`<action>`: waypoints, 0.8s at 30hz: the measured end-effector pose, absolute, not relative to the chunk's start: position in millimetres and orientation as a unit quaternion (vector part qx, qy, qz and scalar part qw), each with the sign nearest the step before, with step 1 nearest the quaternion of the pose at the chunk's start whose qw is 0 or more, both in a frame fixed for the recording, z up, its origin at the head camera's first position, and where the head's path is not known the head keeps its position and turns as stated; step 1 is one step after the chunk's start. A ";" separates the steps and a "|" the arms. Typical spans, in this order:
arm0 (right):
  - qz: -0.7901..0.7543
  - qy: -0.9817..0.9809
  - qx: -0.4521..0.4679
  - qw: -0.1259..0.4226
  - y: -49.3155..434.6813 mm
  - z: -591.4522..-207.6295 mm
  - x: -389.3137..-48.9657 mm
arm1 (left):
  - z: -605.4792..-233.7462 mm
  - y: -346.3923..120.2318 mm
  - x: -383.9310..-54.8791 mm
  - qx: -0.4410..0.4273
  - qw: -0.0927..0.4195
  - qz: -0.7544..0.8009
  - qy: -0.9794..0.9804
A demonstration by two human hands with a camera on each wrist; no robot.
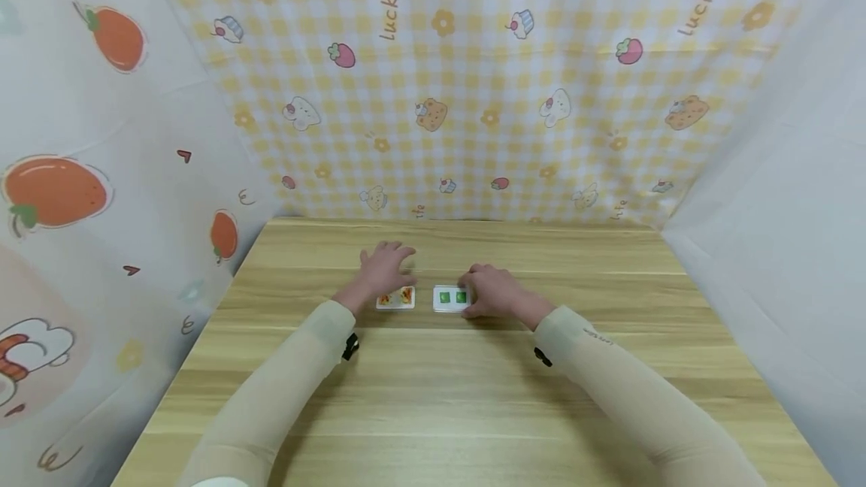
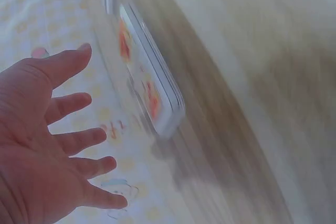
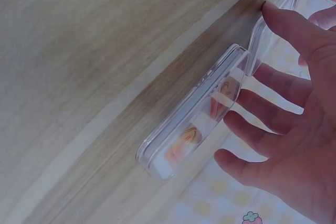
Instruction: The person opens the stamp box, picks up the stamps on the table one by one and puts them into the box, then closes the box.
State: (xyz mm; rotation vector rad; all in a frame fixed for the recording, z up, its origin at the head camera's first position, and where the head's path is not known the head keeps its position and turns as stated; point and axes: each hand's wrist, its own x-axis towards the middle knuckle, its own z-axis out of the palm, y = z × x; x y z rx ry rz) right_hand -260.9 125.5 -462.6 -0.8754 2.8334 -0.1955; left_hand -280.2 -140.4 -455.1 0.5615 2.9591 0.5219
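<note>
On the wooden table lie thin clear plastic cases, each with printed pictures inside. The left one [image 1: 395, 299] shows two orange-red food pictures, the one right of it [image 1: 444, 297] two green squares. Over the orange case hovers my left hand [image 1: 384, 269], fingers spread and touching nothing in the left wrist view. My right hand [image 1: 497, 291] arches over the right end of the green-square case, thumb at its near edge and fingertips at its far edge. Beneath that palm is another case [image 3: 194, 121] with orange-gold pictures, in the right wrist view; the hand hides it from the head view.
Bare wood stretches across the table [image 1: 433, 397] in front of the cases. A yellow checked cloth [image 1: 433, 149] hangs behind the table's back edge. Cloths with fruit prints [image 1: 115, 134] and plain white [image 1: 778, 194] stand at the left and right sides.
</note>
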 end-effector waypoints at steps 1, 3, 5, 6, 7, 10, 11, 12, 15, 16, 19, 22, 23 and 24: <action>-0.066 0.950 -0.295 0.085 125.5 -462.1 -260.6 | -455.6 -142.8 -282.9 0.181 0.047 0.175 0.967; -0.066 0.948 -0.298 0.085 125.3 -461.2 -260.2 | -457.1 -147.1 -287.3 0.175 0.056 0.180 0.966; -0.062 0.948 -0.303 0.081 125.1 -460.8 -260.3 | -458.2 -149.6 -290.9 0.170 0.065 0.185 0.966; -0.059 0.948 -0.304 0.079 125.2 -460.6 -260.3 | -458.8 -150.4 -292.7 0.170 0.068 0.185 0.965; -0.057 0.948 -0.304 0.078 125.3 -460.4 -260.4 | -459.6 -151.0 -294.3 0.172 0.071 0.183 0.965; -0.054 0.949 -0.303 0.075 125.9 -460.3 -259.7 | -461.6 -151.6 -298.4 0.178 0.075 0.185 0.964; -0.055 0.949 -0.302 0.076 125.9 -460.4 -259.3 | -462.8 -152.1 -299.6 0.180 0.076 0.187 0.963; -0.057 0.949 -0.301 0.075 125.9 -460.5 -258.9 | -464.1 -152.9 -301.0 0.182 0.076 0.189 0.962; -0.065 0.949 -0.300 0.078 126.3 -459.1 -257.1 | -468.6 -155.1 -305.7 0.188 0.077 0.193 0.960; -0.067 0.949 -0.299 0.079 126.7 -459.0 -256.9 | -470.0 -155.8 -307.1 0.192 0.077 0.193 0.959; -0.073 0.948 -0.300 0.082 128.1 -458.9 -257.3 | -472.8 -157.6 -310.0 0.198 0.082 0.192 0.958; -0.081 0.947 -0.300 0.087 129.7 -460.5 -259.1 | -474.3 -157.4 -310.9 0.200 0.084 0.191 0.957; -0.083 0.946 -0.299 0.088 130.2 -460.8 -259.5 | -474.9 -157.1 -311.4 0.199 0.085 0.191 0.957; -0.085 0.947 -0.298 0.089 130.6 -460.8 -259.8 | -475.7 -156.6 -312.0 0.199 0.085 0.190 0.958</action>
